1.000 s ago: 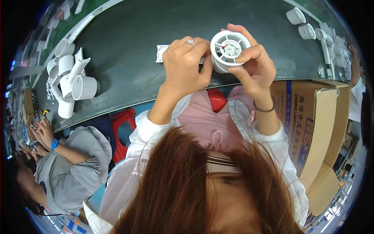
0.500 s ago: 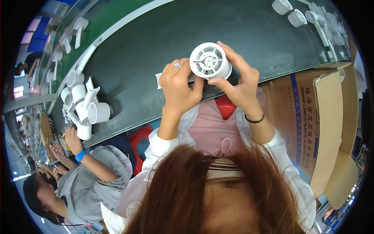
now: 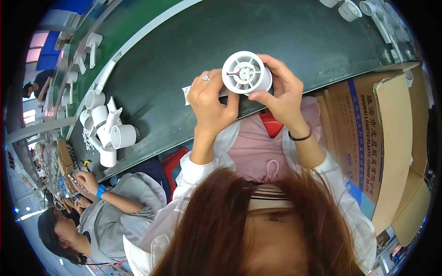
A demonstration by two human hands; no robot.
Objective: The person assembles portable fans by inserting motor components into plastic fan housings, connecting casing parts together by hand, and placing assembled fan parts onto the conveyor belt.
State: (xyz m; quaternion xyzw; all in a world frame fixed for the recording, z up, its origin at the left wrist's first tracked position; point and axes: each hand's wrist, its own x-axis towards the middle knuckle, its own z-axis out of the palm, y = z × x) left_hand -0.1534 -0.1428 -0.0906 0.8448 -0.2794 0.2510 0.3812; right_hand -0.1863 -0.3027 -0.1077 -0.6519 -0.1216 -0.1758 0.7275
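A white handheld fan housing (image 3: 267,85) is held just above the near edge of the dark table, its round end tilted up at me. Inside the ring, spokes run to a small motor hub with a bit of red and dark wire beside it. My right hand (image 3: 285,89) curls round the right side of the cylinder, thumb low and fingers behind. On the left, my left hand (image 3: 209,101) is closed over a white handle-like piece (image 3: 186,95), whose end sticks out past the fingers; its join to the cylinder is hidden.
More white fan housings and handle parts lie piled (image 3: 108,124) at the left, with small white bits beside them. Others sit at the far right (image 3: 350,10). An open cardboard box (image 3: 354,133) stands against the table at right. A co-worker (image 3: 115,221) sits at left.
The view has shifted slightly. My hands keep their hold on the fan housing with almost no movement. The co-worker's hand has drawn back from the pile toward their body.
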